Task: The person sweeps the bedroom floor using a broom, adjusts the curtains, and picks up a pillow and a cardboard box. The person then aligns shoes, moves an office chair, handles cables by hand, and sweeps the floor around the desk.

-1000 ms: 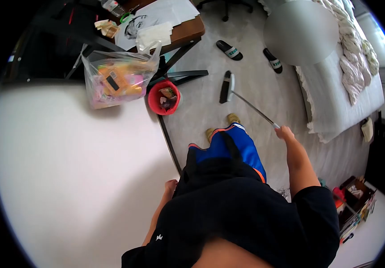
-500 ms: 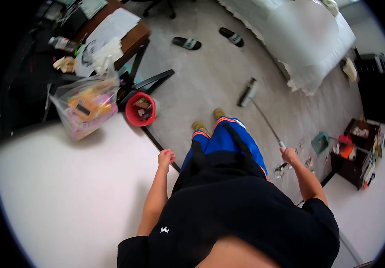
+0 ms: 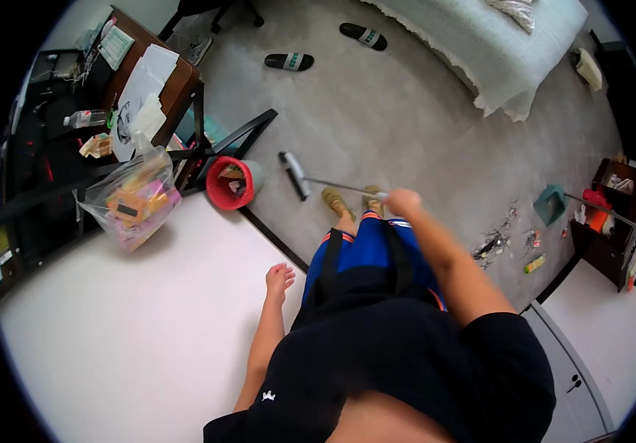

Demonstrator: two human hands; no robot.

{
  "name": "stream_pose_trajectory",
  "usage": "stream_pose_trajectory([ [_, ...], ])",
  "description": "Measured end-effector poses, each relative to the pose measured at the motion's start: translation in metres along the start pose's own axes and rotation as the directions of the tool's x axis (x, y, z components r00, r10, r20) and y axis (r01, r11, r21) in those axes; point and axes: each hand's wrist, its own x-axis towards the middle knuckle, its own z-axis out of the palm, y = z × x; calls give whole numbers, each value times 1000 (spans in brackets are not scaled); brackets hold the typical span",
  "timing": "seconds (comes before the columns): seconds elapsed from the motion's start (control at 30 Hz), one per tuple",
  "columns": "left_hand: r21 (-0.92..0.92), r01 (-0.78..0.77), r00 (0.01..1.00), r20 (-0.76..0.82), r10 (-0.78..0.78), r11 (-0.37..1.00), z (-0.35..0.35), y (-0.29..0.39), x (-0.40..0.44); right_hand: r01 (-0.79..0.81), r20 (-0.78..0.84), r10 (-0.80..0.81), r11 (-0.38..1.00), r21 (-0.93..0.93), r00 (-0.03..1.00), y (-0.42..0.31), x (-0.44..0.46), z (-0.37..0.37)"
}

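My right hand [image 3: 403,201] is closed around the handle end of a broom [image 3: 294,176]. Its thin shaft runs left across the front of my feet, and the grey and black head rests on the floor between the red-lined bin [image 3: 229,183] and my sandals [image 3: 339,201]. At my left side, my empty left hand [image 3: 279,277] hangs with its fingers loosely bent and a little apart. To my right on the floor lies scattered litter [image 3: 497,242], with a green dustpan [image 3: 551,204] beyond it.
A bag of packages [image 3: 135,203] hangs by the desk [image 3: 180,80] at left. Two black slides [image 3: 288,62] lie ahead, near the bed [image 3: 510,55]. A dark shelf box [image 3: 604,247] stands at right, and a small yellow-green packet [image 3: 534,264] lies near the wall.
My right hand has swung the broom leftward, from the right side of my feet across to near the bin. The view has shifted, uncovering more litter. My left hand stays low, empty.
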Motion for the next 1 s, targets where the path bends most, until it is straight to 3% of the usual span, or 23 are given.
stream_pose_trajectory([
  [0.07, -24, -61, 998, 17, 62, 998, 14, 10, -3, -138, 74, 139, 990, -11, 988, 66, -17, -9],
  [0.13, -53, -72, 997, 26, 73, 996, 26, 10, 4, -266, 63, 266, 964, -4, 962, 128, -54, -16],
  [0.17, -34, -45, 999, 28, 46, 998, 31, 6, 8, -289, -22, 289, 957, 34, 957, 158, -76, -16],
  [0.23, 14, 11, 1000, 26, -11, 1000, 33, -4, 18, -427, 45, 425, 903, 44, 904, 212, -111, -17],
  [0.3, 159, 52, 999, -2, -52, 986, 34, -5, 25, -470, -33, 472, 881, 57, 881, 269, -135, -5],
  [0.33, 190, 47, 999, 7, -49, 981, 31, -4, 35, -567, -65, 571, 820, 73, 818, 272, -151, -19],
  [0.37, 219, 46, 999, 12, -50, 975, 27, -4, 42, -584, -26, 587, 808, 73, 809, 293, -155, -19],
  [0.43, 209, 40, 999, -24, -35, 977, 27, 15, 48, -681, -36, 682, 732, 37, 731, 242, -176, -80],
  [0.57, 234, 4, 1000, -1, -4, 972, 28, 74, 74, -650, -116, 651, 758, 49, 750, 225, -173, -97],
  [0.67, 399, -246, 963, -2, 270, 883, 14, 86, 146, -617, -10, 618, 784, -69, 786, 202, -168, -107],
  [0.77, 326, -217, 974, 17, 224, 920, 1, 142, 162, -572, -69, 571, 821, 7, 818, 162, -157, -95],
  [0.83, 246, -125, 991, 77, 109, 961, -1, 200, 150, -529, -141, 537, 843, 95, 831, 95, -141, -115],
  [0.93, 196, -106, 981, 182, 70, 975, -15, 249, 161, -349, -140, 365, 928, 128, 920, 25, -78, -138],
  [1.0, 183, -110, 984, 156, 82, 977, -23, 273, 165, -181, -144, 211, 964, 196, 967, -40, -25, -175],
])
